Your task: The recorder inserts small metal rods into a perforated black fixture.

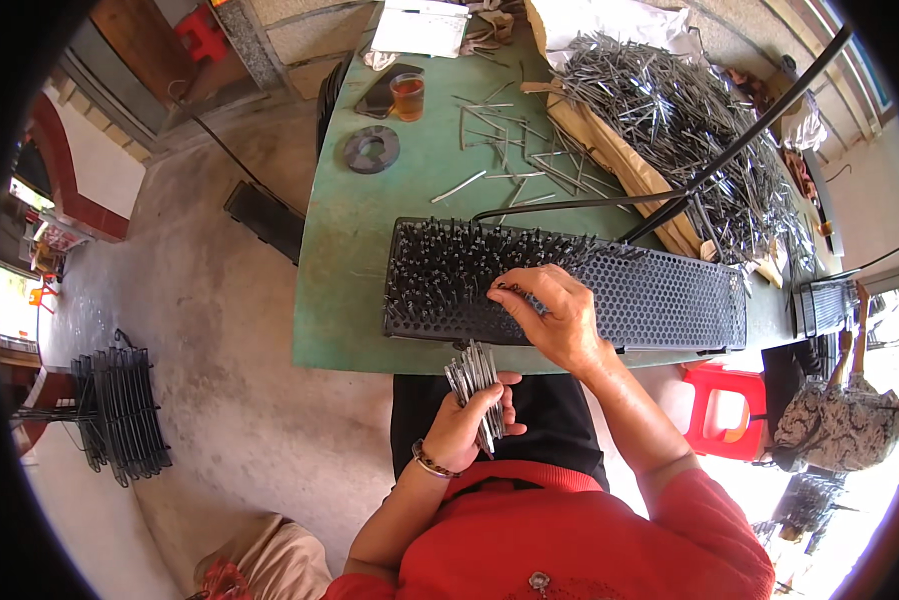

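A long black perforated tray lies across the near edge of a green table. Its left part is filled with upright metal pins. My right hand rests on the tray, fingertips pinching a pin at the edge of the filled part. Below the table edge, my left hand grips a bundle of grey metal pins, held upright over my lap.
A large heap of loose pins lies on brown paper at the back right, with several strays mid-table. A glass of amber drink, a phone, a dark ring and papers sit at the back. Black trays are stacked on the floor left; a red stool stands right.
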A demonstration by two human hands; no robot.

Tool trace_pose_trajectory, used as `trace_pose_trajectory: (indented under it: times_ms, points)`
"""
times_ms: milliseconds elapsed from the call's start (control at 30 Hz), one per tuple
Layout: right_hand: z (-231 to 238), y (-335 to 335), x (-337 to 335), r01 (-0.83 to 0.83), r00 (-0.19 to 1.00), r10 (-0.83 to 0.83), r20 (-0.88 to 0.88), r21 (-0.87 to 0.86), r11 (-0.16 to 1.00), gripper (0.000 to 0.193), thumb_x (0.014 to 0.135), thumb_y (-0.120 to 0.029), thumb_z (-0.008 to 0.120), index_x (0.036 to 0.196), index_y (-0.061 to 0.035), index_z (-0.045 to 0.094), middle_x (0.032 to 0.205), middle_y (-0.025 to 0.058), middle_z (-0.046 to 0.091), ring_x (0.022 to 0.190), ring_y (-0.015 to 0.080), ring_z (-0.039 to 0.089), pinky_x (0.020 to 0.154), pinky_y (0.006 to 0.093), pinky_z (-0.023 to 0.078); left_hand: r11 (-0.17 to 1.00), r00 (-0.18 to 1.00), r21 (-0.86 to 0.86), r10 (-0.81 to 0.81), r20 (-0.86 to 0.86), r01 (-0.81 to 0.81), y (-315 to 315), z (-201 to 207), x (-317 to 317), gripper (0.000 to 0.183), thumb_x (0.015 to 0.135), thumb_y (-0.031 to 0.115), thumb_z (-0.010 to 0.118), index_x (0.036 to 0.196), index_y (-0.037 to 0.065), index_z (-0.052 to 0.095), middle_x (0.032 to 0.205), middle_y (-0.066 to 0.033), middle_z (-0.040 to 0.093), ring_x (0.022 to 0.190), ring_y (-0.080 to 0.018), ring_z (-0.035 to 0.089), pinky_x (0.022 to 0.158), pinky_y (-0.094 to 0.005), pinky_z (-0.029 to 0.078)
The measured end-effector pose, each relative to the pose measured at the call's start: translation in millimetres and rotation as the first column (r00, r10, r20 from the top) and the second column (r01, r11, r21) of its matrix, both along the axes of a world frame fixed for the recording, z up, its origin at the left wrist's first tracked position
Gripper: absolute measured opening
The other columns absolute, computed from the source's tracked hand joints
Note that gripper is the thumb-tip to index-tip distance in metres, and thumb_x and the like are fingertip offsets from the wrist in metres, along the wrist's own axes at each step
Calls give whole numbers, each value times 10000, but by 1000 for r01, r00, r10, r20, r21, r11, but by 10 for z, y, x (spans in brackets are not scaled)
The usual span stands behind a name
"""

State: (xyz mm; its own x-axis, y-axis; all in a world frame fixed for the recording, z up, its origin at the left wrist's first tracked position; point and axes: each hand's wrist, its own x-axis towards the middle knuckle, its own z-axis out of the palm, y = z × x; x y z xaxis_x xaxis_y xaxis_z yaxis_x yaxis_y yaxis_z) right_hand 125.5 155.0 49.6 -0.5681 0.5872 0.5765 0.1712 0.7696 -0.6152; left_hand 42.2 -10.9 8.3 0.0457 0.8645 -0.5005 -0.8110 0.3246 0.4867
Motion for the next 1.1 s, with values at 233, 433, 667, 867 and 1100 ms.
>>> trace_pose_trajectory:
  times_ms: [233,433,667,867,1100]
  points:
    - [-70,33,-68,-50,999,51,-10,110,993,224,744,-88,748,936,-44,642,785,77,666,677,244,626,628,344,478,998,997,-19,-67,-46,66,-6,15,3,267,929,178,523,1118,-1,580,825,-38,541,769,-118,555,654,-331,581]
    - [-36,5,-71,-48,997,35,68,197,979,312,737,-91,743,1036,-58,657,823,50,666,698,199,605,699,320,444,998,997,-11,-70,-34,70,-18,8,-15,260,928,177,528,1110,-2,580,823,-39,542,763,-115,557,650,-327,582]
    - [-72,-4,-60,-128,991,109,76,312,941,309,730,-56,727,1030,-37,653,912,56,644,750,207,597,703,326,440,996,996,21,-92,-20,92,-29,-1,3,247,938,158,522,1116,-8,564,809,-38,548,752,-112,559,645,-321,580]
    - [-30,-112,89,0,999,-8,34,214,977,295,708,-25,747,995,-28,680,930,90,648,768,235,604,700,328,462,997,1000,81,-13,-19,14,-17,17,-6,244,947,146,538,1125,-18,573,775,-40,582,726,-107,596,652,-330,588]
    - [119,-282,329,-110,939,309,151,-719,686,266,822,-219,733,922,21,679,733,72,653,655,109,600,574,265,471,986,1000,167,-17,7,15,5,40,-16,255,936,122,558,1168,16,543,998,-78,604,793,-132,602,675,-364,599]
